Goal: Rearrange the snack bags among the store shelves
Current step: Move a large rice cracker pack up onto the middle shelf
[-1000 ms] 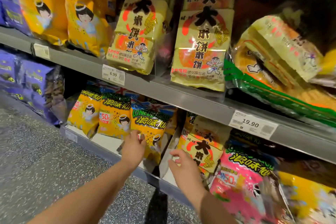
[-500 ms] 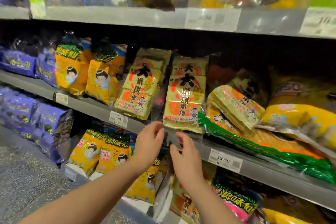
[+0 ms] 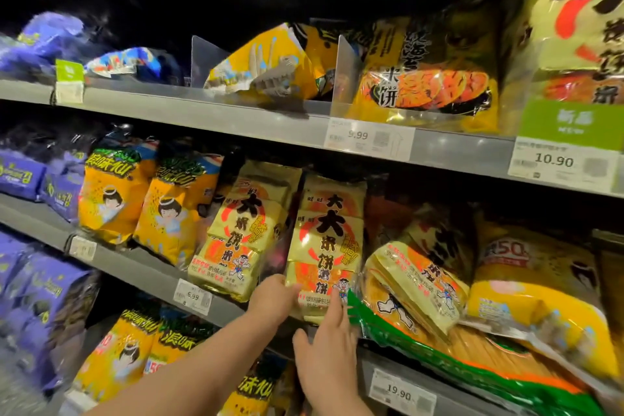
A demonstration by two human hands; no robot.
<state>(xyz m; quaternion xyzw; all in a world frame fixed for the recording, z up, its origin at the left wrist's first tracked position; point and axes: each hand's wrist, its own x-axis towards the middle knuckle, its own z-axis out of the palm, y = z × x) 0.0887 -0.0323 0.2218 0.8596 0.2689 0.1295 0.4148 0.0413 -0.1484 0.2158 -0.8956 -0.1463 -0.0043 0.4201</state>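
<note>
Fingers of both hands, left (image 3: 270, 300) and right (image 3: 326, 361), loosely spread, touch the rice-cracker bag's (image 3: 326, 240) bottom edge.

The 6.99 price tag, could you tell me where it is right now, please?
In the head view, the 6.99 price tag sits on the middle shelf's front edge, left of centre, just below the pale rice-cracker bag and left of the left hand.
</note>
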